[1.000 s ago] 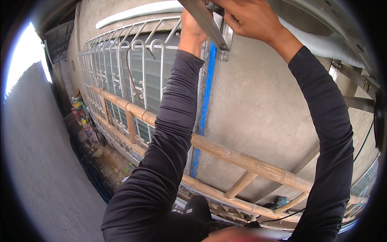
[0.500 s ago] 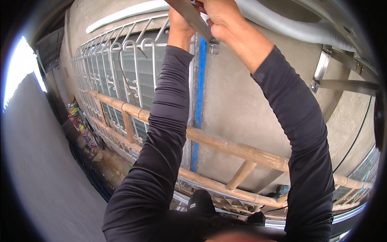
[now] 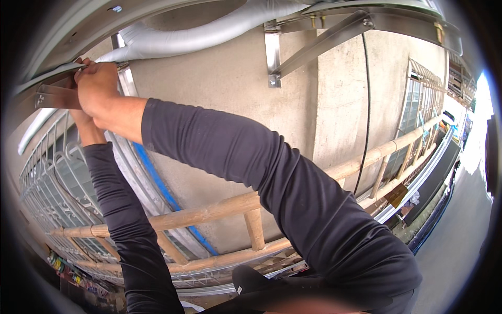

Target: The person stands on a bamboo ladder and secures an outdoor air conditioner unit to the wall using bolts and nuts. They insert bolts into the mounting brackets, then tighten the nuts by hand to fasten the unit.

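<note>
Both my arms, in dark sleeves, reach up to the upper left. There a metal wall bracket (image 3: 56,97) sits under the rim of a large pale metal casing (image 3: 68,36). My right hand (image 3: 99,89) is at the bracket, fingers curled close together beneath the casing's rim. Whatever it may grip is hidden. My left hand (image 3: 86,124) is raised behind the bracket and my right hand; only its heel and wrist show, its fingers out of sight. A thick silver-white wrapped pipe (image 3: 193,41) runs just right of my hands.
A second metal bracket (image 3: 324,51) with a diagonal brace is fixed to the bare plaster wall (image 3: 230,83). Bamboo rails (image 3: 209,210) cross in front of me at a lower level. White window grilles (image 3: 57,172) stand at left. A black cable (image 3: 367,104) hangs down the wall.
My view has swung right, so both hands now appear at the upper left instead of the top centre. The second bracket has come fully into view. My hands stay raised beside the first bracket.
</note>
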{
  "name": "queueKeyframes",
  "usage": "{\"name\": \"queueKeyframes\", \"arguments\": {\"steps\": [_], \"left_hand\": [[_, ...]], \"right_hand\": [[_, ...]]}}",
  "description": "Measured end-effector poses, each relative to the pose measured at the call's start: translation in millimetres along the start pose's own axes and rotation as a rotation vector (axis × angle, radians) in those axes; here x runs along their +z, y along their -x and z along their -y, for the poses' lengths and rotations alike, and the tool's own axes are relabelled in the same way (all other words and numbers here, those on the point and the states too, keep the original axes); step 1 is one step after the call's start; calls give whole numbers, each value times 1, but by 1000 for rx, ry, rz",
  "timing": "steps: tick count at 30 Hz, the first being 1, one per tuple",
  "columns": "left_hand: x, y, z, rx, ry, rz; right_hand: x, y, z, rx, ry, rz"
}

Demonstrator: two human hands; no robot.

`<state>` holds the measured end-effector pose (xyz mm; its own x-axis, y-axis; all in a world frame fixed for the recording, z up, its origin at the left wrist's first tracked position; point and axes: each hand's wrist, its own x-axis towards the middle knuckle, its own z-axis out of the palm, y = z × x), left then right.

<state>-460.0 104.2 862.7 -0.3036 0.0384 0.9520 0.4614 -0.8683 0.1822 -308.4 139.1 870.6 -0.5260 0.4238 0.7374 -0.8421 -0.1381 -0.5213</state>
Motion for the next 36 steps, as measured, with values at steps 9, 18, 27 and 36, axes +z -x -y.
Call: {"name": "queueKeyframes", "arguments": {"steps": [9,18,27,36], "left_hand": [[-9,3,1,-19,7,-11],[-11,2,-4,3,2,-6],[-9,-13,-6,20,-67,24],[-1,-6,-20,4,-173,61]], "right_hand": [[8,-1,-11,-70,56,-61],[10,-12,-23,-31,-40,-7],[4,-7,-15,-14,-228,89],[-18,16,13,145,-299,53]]}}
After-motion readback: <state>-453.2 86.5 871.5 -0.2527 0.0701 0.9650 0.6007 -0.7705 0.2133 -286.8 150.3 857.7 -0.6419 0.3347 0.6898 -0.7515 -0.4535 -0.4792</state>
